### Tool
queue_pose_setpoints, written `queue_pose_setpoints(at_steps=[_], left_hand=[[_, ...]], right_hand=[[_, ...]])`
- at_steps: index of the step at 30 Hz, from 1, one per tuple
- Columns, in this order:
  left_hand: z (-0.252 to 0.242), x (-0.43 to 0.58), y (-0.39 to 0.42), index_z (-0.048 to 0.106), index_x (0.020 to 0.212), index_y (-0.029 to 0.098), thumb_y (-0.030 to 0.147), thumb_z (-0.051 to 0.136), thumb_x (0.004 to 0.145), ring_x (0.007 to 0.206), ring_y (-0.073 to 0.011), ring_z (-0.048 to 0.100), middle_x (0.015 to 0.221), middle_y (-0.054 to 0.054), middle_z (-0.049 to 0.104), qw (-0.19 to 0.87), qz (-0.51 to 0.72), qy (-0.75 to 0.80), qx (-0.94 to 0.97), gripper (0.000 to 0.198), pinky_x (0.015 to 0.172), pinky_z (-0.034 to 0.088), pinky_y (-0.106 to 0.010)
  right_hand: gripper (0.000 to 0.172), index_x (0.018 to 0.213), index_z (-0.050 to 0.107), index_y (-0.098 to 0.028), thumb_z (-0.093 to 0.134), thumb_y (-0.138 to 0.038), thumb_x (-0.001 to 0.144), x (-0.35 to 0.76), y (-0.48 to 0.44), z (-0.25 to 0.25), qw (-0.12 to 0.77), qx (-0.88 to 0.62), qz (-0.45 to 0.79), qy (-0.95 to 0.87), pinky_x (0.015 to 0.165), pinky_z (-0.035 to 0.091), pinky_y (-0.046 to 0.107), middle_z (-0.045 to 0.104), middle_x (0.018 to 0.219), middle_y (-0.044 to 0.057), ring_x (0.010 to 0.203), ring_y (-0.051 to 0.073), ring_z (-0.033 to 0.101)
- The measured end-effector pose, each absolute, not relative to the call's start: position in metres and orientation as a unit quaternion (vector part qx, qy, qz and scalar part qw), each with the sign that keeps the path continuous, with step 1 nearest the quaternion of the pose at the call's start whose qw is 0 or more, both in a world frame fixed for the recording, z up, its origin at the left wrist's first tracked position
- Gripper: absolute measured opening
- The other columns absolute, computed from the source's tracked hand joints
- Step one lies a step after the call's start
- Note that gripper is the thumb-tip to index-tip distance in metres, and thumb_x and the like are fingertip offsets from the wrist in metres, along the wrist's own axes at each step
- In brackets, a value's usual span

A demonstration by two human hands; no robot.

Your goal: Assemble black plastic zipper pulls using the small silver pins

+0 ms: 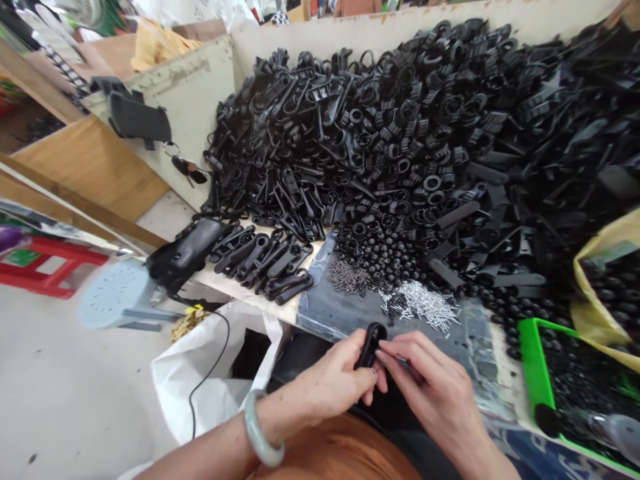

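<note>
A pale blue stool (117,288) stands near a red plastic frame (63,267), keys (196,175) hang below a black holder (137,119) on the side panel (200,87), and yellow cloth (163,45) lies beyond.

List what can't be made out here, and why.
All in the head view:
Lower end of the black part: covered by the left hand.
Anything the right hand may pinch: too small, or hidden by its fingers.
Ends of the silver pins: too small.
Right side of the green tray: cut off by the right edge.

Head camera — facing forward and down — near grey mat (321,308).
</note>
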State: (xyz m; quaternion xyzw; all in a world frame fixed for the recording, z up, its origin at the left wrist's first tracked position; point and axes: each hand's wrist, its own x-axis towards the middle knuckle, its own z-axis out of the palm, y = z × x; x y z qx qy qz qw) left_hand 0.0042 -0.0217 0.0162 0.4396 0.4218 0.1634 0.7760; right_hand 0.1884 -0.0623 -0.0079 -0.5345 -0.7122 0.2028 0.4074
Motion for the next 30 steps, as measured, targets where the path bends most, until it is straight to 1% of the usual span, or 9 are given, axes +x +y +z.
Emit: queue_pose_setpoints(at_steps=[4,9,15,19,21,23,26,28,30], left_hand=[[0.019,0.002,-0.019,0.057,0.096,0.022,0.011,0.052,0.075,0.061,-0.0109,0.05,0.079,0.002,0.06,0.77,0.155,0.423,0.452,0.024,0.06,0.038,-0.025],[0.024,0.001,-0.016,0.056,0.091,0.022,0.01,0.051,0.076,0.062,-0.0115,0.05,0.077,0.002,0.059,0.761,0.144,0.426,0.468,0.02,0.062,0.039,-0.025],[0.024,0.0,-0.017,0.058,0.092,0.022,0.012,0.052,0.08,0.062,-0.0118,0.05,0.078,0.002,0.059,0.755,0.13,0.437,0.471,0.018,0.062,0.039,-0.025],[0.023,-0.002,-0.017,0.063,0.095,0.022,0.025,0.057,0.09,0.056,-0.0122,0.047,0.066,0.003,0.054,0.755,0.153,0.435,0.466,0.008,0.056,0.036,-0.024],[0.022,-0.002,-0.017,0.063,0.096,0.022,0.034,0.056,0.094,0.053,-0.0116,0.045,0.065,0.004,0.052,0.745,0.16,0.439,0.476,0.014,0.053,0.035,-0.023],[0.022,-0.003,-0.016,0.062,0.094,0.021,0.038,0.053,0.098,0.052,-0.0107,0.045,0.071,0.002,0.056,0.729,0.163,0.44,0.498,0.019,0.052,0.035,-0.023],[0.021,-0.003,-0.015,0.061,0.092,0.021,0.034,0.05,0.1,0.059,-0.0117,0.049,0.077,0.0,0.061,0.685,0.181,0.437,0.554,0.019,0.058,0.039,-0.023],[0.017,-0.004,-0.014,0.062,0.102,0.022,0.028,0.049,0.1,0.069,-0.0145,0.056,0.08,0.0,0.064,0.642,0.194,0.436,0.6,0.015,0.069,0.043,-0.025],[0.013,-0.005,-0.013,0.059,0.114,0.022,0.025,0.049,0.099,0.08,-0.0175,0.061,0.086,-0.001,0.066,0.607,0.195,0.434,0.637,0.018,0.078,0.045,-0.028]], right_hand=[[0.016,0.096,0.077,-0.024,0.062,-0.019,0.098,0.187,-0.062,-0.006,0.403,-0.533,0.186,-0.721,0.061,0.058,0.022,0.076,0.087,0.005,0.07,0.015,0.074],[0.019,0.097,0.076,-0.024,0.059,-0.017,0.099,0.186,-0.062,-0.005,0.402,-0.533,0.154,-0.729,0.059,0.058,0.021,0.075,0.087,0.005,0.067,0.014,0.073],[0.022,0.103,0.076,-0.023,0.057,-0.012,0.099,0.186,-0.066,-0.006,0.389,-0.514,0.098,-0.758,0.061,0.057,0.018,0.075,0.088,0.005,0.067,0.012,0.074],[0.02,0.107,0.075,-0.023,0.058,-0.015,0.1,0.185,-0.068,-0.006,0.386,-0.509,0.096,-0.763,0.062,0.057,0.02,0.076,0.088,0.005,0.068,0.013,0.074],[0.02,0.11,0.075,-0.023,0.06,-0.016,0.1,0.184,-0.068,-0.006,0.381,-0.507,0.105,-0.766,0.063,0.057,0.021,0.076,0.089,0.005,0.07,0.014,0.075],[0.021,0.113,0.074,-0.023,0.06,-0.015,0.099,0.184,-0.068,-0.005,0.373,-0.506,0.12,-0.769,0.063,0.057,0.021,0.076,0.09,0.005,0.071,0.014,0.075],[0.025,0.118,0.073,-0.022,0.058,-0.013,0.099,0.183,-0.068,-0.004,0.366,-0.502,0.14,-0.771,0.064,0.056,0.022,0.075,0.089,0.006,0.071,0.014,0.074],[0.027,0.119,0.072,-0.021,0.057,-0.012,0.099,0.181,-0.068,-0.003,0.372,-0.502,0.148,-0.767,0.064,0.057,0.022,0.074,0.087,0.006,0.069,0.014,0.073],[0.027,0.119,0.072,-0.02,0.057,-0.011,0.099,0.179,-0.068,-0.004,0.383,-0.503,0.155,-0.759,0.063,0.056,0.022,0.073,0.085,0.005,0.068,0.013,0.071]])
